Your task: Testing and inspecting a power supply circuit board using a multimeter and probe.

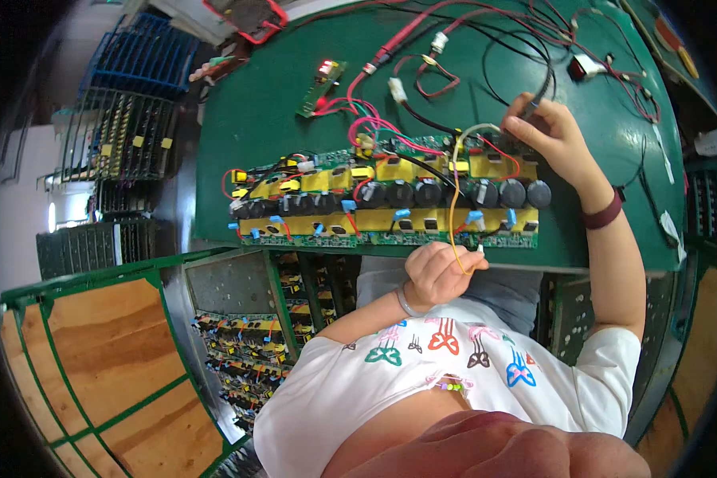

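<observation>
The right hand (554, 135) pinched a black probe (543, 94) onto the circuit board (390, 199); the left hand (438, 271), nearer the body, gripped a yellow wire (454, 207) clear.

Small yellow square labels (138, 142) stuck on dark racked boards at far left; white paper tags (671, 227) on cables along the bench's (247, 119) right edge.

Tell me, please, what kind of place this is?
Probably an electronics assembly or test workshop. A long circuit board with black capacitors lies on a green bench, red and black test leads cross the bench, and racks of similar boards stand below.
</observation>
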Available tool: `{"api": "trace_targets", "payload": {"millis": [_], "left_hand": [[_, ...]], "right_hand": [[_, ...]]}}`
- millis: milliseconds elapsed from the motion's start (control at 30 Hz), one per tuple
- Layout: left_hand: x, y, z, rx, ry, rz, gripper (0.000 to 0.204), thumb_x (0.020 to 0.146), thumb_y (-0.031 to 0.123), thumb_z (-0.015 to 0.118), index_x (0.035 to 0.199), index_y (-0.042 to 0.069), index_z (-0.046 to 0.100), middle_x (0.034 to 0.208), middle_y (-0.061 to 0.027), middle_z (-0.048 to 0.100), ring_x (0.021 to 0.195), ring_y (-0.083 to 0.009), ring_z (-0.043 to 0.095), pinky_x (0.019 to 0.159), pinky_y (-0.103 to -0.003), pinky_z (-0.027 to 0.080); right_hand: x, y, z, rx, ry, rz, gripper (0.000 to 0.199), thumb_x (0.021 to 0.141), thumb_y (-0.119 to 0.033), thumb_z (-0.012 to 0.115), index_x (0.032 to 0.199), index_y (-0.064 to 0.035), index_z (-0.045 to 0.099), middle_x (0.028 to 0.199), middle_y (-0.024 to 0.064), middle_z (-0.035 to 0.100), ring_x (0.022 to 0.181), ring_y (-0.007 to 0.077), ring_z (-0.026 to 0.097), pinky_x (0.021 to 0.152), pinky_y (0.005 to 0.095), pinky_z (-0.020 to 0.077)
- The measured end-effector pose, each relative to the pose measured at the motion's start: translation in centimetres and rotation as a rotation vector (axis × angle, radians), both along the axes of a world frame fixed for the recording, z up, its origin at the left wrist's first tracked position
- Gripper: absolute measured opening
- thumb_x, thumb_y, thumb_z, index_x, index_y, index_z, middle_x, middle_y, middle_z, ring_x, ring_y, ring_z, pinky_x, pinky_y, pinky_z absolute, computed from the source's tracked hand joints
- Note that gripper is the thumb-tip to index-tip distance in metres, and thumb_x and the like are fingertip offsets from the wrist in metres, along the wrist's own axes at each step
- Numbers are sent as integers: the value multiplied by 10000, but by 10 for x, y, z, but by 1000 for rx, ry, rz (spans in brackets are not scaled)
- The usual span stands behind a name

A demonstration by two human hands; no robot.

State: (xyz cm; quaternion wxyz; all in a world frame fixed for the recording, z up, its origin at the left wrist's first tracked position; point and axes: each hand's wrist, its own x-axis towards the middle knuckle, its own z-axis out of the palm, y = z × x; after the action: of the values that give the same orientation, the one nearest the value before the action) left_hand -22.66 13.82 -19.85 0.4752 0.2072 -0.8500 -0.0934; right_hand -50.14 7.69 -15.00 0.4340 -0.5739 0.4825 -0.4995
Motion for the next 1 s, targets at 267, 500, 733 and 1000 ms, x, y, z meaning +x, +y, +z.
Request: {"api": "trace_targets", "payload": {"millis": [267,500,733,1000], "left_hand": [[-3,7,-1,9,50,-23,293,702,74,861,952,107,712,827,9,620,661,-171,605,561,-293,482],[-1,8,4,13,53,17,300,717,91,853,977,103,704,811,-11,620,669,-190,616,576,-307,506],[-1,6,-1,39,74,15,300,723,110,851,985,113,704,822,-15,630,696,-201,626,595,-318,515],[-1,7,0,28,79,22,283,719,116,845,970,123,713,815,-8,623,689,-193,621,588,-313,501]], "right_hand": [[1,12,0,18,56,-92,144,961,-148,675,917,-20,626,765,-60,571,690,14,483,600,198,370],[4,9,6,6,53,-22,153,976,-146,673,934,-3,636,829,-16,643,765,40,563,682,211,449],[-2,8,-1,-2,68,-25,135,982,-150,661,949,-22,636,853,-8,659,784,52,583,716,222,468],[-3,7,1,6,70,-26,129,989,-156,651,957,-32,629,891,9,686,805,63,605,745,228,486]]}}
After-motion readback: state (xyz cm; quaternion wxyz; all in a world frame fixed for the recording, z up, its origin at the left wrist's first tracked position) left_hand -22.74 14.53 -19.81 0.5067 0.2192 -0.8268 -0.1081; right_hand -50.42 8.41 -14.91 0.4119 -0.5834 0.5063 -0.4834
